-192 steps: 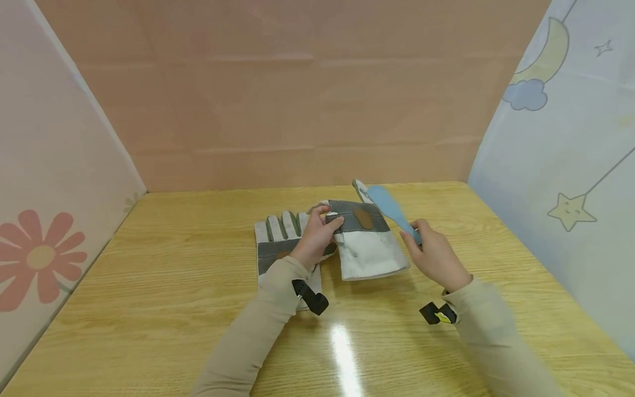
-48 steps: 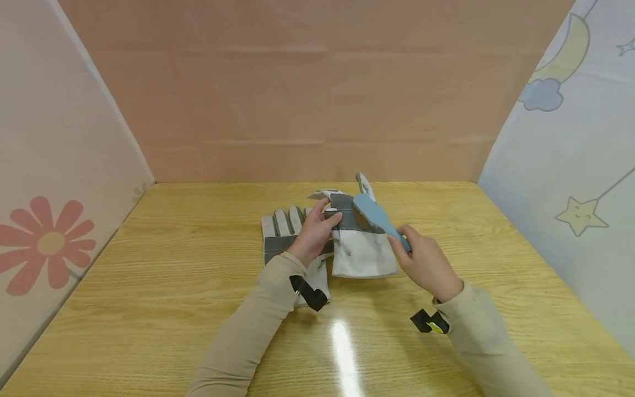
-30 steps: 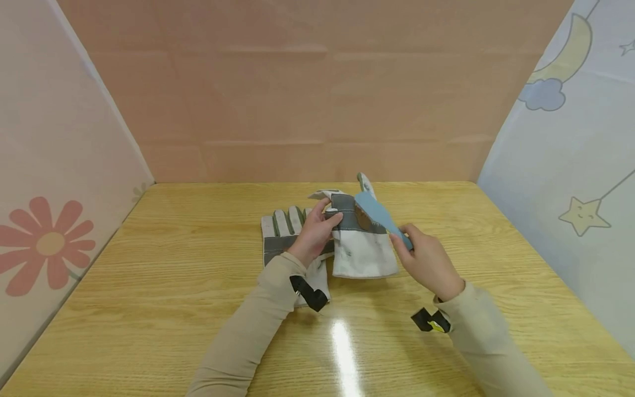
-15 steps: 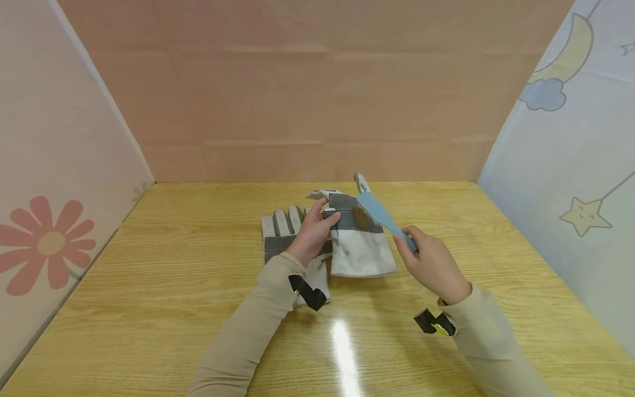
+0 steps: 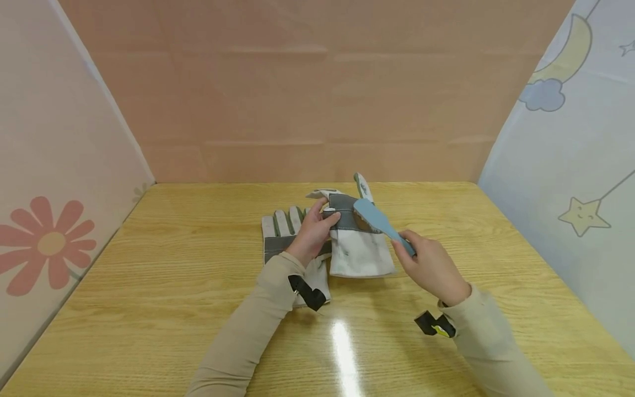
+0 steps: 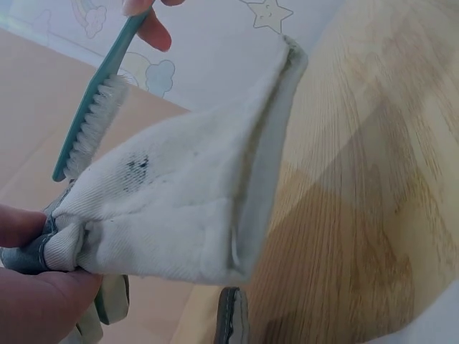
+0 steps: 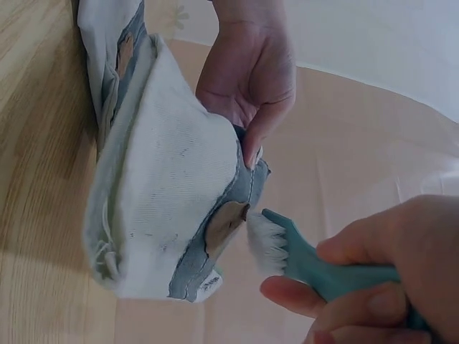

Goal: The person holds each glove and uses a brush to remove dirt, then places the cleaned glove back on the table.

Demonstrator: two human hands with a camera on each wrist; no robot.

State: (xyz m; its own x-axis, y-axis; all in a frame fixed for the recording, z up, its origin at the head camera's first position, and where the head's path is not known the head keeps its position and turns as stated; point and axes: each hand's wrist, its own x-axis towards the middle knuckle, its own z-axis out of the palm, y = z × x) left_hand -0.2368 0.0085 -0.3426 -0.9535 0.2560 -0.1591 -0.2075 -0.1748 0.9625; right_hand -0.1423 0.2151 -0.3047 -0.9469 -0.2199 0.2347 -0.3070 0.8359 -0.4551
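Observation:
My left hand pinches a white work glove with a grey band across its back, holding it up over the table. A brown oval patch sits on that band, and dark smudges mark the white cuff. In my right hand is a blue scrub brush, gripped by its handle. Its white bristles face the brown patch, right at its edge in the right wrist view. A second matching glove lies on the table, partly hidden behind my left hand and forearm.
The wooden table carries the second glove, left of the held one. A plain pinkish-orange panel stands behind it. Printed side panels rise at left, with a flower, and at right, with a star.
Earlier the brush was held off the glove, up and to the right; then it came onto the brown patch. Since then it has shifted slightly back and forth there. The left hand keeps its hold.

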